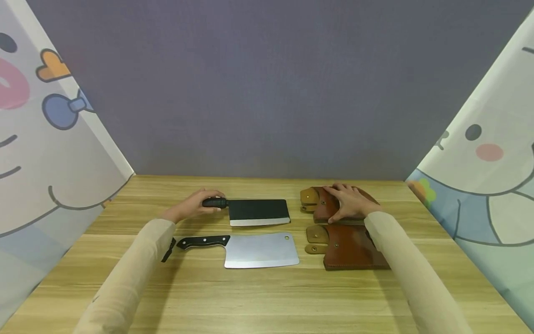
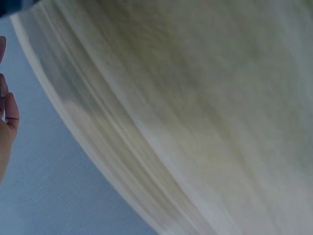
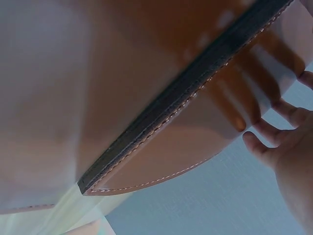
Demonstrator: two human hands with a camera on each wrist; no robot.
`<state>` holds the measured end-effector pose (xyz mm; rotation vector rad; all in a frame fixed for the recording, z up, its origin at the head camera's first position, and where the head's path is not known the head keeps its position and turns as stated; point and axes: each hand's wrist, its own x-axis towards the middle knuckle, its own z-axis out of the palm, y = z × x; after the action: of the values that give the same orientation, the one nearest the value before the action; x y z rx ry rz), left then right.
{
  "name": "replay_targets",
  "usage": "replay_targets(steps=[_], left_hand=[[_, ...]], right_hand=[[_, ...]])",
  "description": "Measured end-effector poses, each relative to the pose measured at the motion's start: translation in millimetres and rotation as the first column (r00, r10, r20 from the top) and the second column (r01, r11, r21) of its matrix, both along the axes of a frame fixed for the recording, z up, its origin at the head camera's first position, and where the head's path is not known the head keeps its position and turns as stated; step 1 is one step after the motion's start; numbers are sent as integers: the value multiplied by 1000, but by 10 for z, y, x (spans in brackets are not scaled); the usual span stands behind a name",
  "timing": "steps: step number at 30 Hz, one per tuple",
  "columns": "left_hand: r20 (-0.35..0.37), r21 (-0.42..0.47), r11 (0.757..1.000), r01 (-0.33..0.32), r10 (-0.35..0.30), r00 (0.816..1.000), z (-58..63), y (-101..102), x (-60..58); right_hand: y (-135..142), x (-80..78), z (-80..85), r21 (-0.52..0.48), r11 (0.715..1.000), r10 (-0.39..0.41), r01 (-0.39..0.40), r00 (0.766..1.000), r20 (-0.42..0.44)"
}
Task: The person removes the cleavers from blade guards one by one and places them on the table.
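Observation:
In the head view a cleaver with a black blade (image 1: 256,209) lies on the wooden table, its edge toward me. My left hand (image 1: 195,205) grips its black handle (image 1: 214,202), fingers on the far side and thumb on the near side. Spread over a brown leather knife sheath (image 1: 320,209) at the back right is my right hand (image 1: 352,202). In the right wrist view its fingers (image 3: 266,131) lie over the glossy leather, which mirrors them. Only part of my left hand (image 2: 7,122) shows in the left wrist view.
A silver cleaver (image 1: 263,250) with a riveted black handle lies in front of the black one. Closer to me on the right is a second brown sheath (image 1: 350,255), partly under my right sleeve. A grey panel (image 1: 267,93) rises behind the table (image 1: 250,297); cartoon-printed cloths flank both sides.

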<state>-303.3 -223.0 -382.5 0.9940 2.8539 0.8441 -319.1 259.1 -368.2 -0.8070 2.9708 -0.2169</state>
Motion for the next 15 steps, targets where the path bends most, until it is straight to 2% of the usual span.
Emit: replay_targets(steps=[5, 15], left_hand=[[15, -24, 1000, -9, 10, 1000, -30, -13, 0], [-8, -65, 998, -7, 7, 1000, -55, -17, 0]], right_hand=[[-9, -6, -18, -13, 1000, -7, 8, 999, 33], [-14, -28, -42, 0, 1000, -22, 22, 998, 53]])
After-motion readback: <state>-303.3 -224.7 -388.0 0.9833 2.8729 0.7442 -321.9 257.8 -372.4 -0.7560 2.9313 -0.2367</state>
